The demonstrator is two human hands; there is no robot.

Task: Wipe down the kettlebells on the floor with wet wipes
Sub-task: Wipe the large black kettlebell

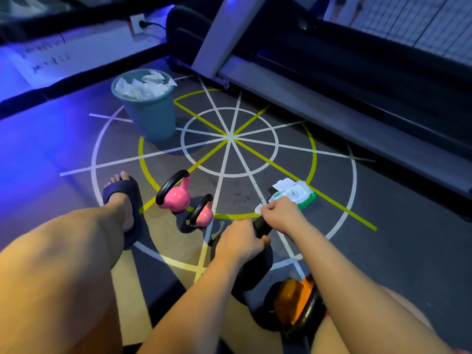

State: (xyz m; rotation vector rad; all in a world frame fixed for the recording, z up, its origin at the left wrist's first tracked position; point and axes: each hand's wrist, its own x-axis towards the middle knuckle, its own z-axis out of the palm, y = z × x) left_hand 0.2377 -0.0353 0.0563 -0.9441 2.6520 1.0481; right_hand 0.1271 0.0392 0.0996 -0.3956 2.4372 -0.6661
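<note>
A black kettlebell (255, 272) stands on the floor in front of me. My left hand (240, 242) grips its handle. My right hand (279, 215) holds a white wet wipe (258, 208) against the top of that handle. Two pink kettlebells stand to the left, the larger (176, 196) behind the smaller (204, 213). An orange kettlebell (293, 300) with a black handle sits near my right leg, partly hidden by my right forearm. An open pack of wet wipes (296, 191) lies just beyond my right hand.
A teal bin (150, 116) filled with used white wipes stands at the back left. A treadmill (332, 80) runs along the right and back. My left foot in a dark slipper (125, 208) is beside the pink kettlebells. Painted circles and lines mark the floor.
</note>
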